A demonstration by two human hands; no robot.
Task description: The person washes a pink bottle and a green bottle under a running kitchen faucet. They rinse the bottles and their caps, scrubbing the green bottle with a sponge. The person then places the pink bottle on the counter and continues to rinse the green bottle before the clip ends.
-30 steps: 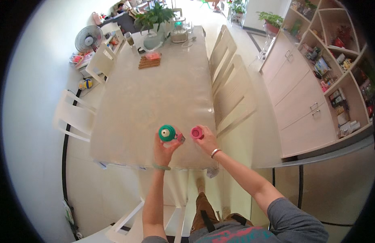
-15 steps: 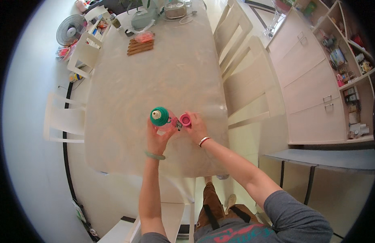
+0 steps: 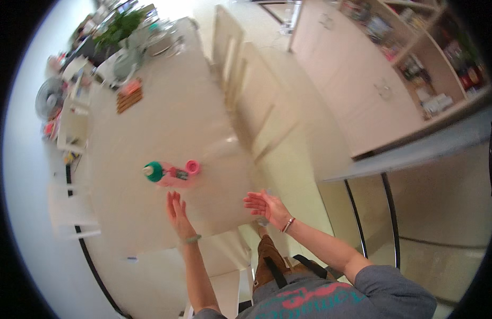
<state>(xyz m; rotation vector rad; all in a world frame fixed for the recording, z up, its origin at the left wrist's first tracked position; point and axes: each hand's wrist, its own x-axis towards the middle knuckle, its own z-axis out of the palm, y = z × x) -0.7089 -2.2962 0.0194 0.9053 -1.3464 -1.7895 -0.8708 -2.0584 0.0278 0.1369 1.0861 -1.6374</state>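
Observation:
A pink bottle (image 3: pixel 169 174) with a green top stands on the pale table (image 3: pixel 166 127), and a small pink cap (image 3: pixel 192 167) rests beside it on the right. My left hand (image 3: pixel 177 211) is open with flat fingers just below the bottle, not touching it. My right hand (image 3: pixel 266 206) is open, palm up, near the table's right front corner, and holds nothing. The picture is blurred by motion.
White chairs (image 3: pixel 246 95) stand along the table's right side and another chair (image 3: pixel 70 125) on the left. At the far end are a plant (image 3: pixel 121 26), a brown slatted trivet (image 3: pixel 130 95) and dishes. A fan (image 3: pixel 47 98) is at the left, cabinets and shelves (image 3: pixel 416 64) at the right.
Both hands let go of the bottle and the cap, which now stand on the table, and drew back toward me with fingers open. The view has swung to the right.

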